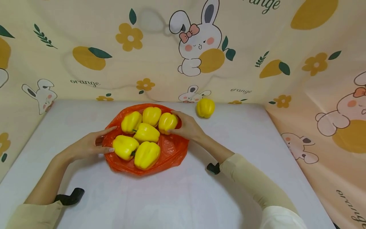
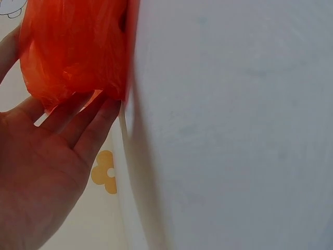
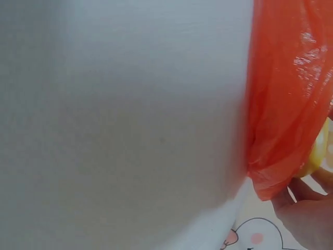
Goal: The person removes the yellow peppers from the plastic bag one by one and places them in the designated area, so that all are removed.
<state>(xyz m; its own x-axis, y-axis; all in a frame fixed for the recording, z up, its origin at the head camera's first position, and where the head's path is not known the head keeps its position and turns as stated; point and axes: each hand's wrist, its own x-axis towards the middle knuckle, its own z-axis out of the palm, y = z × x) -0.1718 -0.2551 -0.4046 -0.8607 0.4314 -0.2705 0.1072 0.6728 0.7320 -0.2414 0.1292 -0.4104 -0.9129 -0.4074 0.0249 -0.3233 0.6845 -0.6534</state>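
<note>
Behind the pale table [image 1: 171, 203] hangs the printed cloth [image 1: 160, 63], which closes the far edge; room for moving looks widest toward the person. The red bag [image 1: 172, 151], left of the middle, seems to me thin and easy to tear, so better supported from below. The left hand [image 1: 87, 144] touches its side, fingers apart. The right hand [image 1: 188, 126] pinches the rightmost pepper [image 1: 166, 123] inside. It is, I judge, firm but slippery: grip around the sides. One loose pepper [image 1: 205, 108] sits near the far edge.
</note>
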